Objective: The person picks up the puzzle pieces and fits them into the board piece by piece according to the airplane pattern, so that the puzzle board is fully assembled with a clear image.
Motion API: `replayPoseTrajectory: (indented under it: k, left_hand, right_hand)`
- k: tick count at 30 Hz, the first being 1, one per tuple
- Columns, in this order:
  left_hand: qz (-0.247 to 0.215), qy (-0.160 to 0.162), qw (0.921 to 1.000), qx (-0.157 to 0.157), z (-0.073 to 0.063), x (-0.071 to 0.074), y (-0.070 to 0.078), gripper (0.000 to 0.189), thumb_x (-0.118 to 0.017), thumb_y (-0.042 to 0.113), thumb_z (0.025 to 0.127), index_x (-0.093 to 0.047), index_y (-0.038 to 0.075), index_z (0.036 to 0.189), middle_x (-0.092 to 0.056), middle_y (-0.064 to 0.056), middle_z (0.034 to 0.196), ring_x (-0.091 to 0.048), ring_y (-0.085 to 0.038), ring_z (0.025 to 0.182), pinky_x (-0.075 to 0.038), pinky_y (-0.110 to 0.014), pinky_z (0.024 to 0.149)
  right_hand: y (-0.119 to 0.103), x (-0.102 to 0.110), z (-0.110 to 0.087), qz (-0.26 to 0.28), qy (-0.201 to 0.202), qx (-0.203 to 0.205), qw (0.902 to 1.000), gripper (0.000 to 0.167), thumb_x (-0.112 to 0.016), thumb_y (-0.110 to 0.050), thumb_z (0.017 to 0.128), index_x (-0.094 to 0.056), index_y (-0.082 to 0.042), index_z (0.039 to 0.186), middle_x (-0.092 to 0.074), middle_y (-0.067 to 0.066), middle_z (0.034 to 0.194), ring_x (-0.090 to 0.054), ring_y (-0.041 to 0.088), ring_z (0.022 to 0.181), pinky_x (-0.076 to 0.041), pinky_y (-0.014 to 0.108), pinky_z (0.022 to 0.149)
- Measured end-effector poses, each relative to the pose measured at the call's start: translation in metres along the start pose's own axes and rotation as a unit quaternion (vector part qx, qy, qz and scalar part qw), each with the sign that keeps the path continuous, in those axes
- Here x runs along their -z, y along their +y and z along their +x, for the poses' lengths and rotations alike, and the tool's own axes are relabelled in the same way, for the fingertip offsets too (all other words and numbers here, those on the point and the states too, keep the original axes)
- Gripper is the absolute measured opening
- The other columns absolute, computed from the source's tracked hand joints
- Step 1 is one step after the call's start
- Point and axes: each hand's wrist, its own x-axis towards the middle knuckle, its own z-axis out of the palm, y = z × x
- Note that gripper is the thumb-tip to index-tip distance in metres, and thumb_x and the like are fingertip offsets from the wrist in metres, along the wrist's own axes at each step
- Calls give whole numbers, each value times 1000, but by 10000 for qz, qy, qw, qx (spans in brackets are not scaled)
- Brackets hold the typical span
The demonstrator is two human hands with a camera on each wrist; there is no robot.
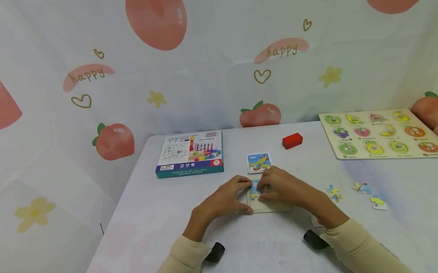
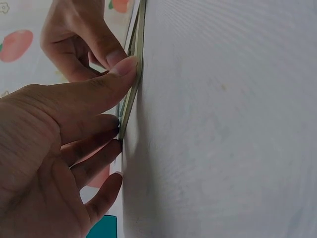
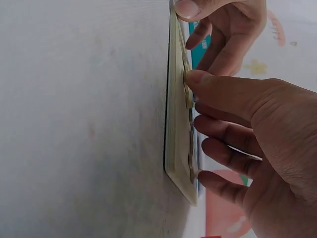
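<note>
between both hands, on the white table [image 1: 258, 259]: pale, flat wooden puzzle tray [image 1: 273, 207], blue-and-yellow puzzle pieces [image 1: 254, 192] at its left side. left hand [image 1: 229, 196] half spread, thumb and fingers gripping the tray's left edge. right hand [image 1: 284, 186] over the tray, fingers bent, thumb and fingertips pinching a thin wooden piece [image 3: 188, 96]. square printed picture card [image 1: 258, 162] just beyond.

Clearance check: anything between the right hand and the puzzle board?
Nothing visible: the right hand is at the puzzle board, its thumb touching a puzzle piece there. The red block lies beyond, loose pieces off to the right.
</note>
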Motion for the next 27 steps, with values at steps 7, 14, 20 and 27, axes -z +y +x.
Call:
replayPoseTrajectory:
  k: [7, 14, 20, 27]
  left_hand:
    - [10, -10, 10000, -42, 1, 0, 0, 78, -89, 29, 89, -54, 9, 155, -47, -5, 160, -40, -25, 153, -34, -46, 125]
    - [-2, 7, 10000, -23, 1, -1, -2, 78, -88, 29, 89, -54, 9, 155, -47, -4, 160, -40, -25, 153, -34, -47, 125]
    - [38, 5, 10000, -22, 0, -2, -2, 78, -89, 29, 89, -54, 9, 155, -47, -4, 160, -40, -25, 153, -34, -47, 125]
    - [128, 20, 9999, 16, 1, -3, -2, 78, -88, 29, 89, -54, 10, 156, -47, -3, 161, -40, -24, 153, -35, -46, 125]
  right_hand:
    - [2, 0, -2, -77, 36, 45, 10000, 24, -88, -21, 88, -83, -7, 107, -72, 0, 102, -63, 23, 106, -55, 44, 98]
    - [1, -2, 0, -264, 32, 149, 9995, 20, -87, -20, 89, -84, -8, 105, -72, 0, 102, -63, 23, 104, -55, 41, 96]
    - [-1, -2, 0, -357, -5, 62, 9993, 22, -88, -23, 88, -85, -10, 106, -72, -1, 102, -62, 20, 103, -56, 38, 93]
    - [-3, -4, -1, -216, 199, -125, 9995, 21, -89, -21, 88, -85, -10, 105, -73, -1, 101, -63, 22, 104, -56, 40, 93]
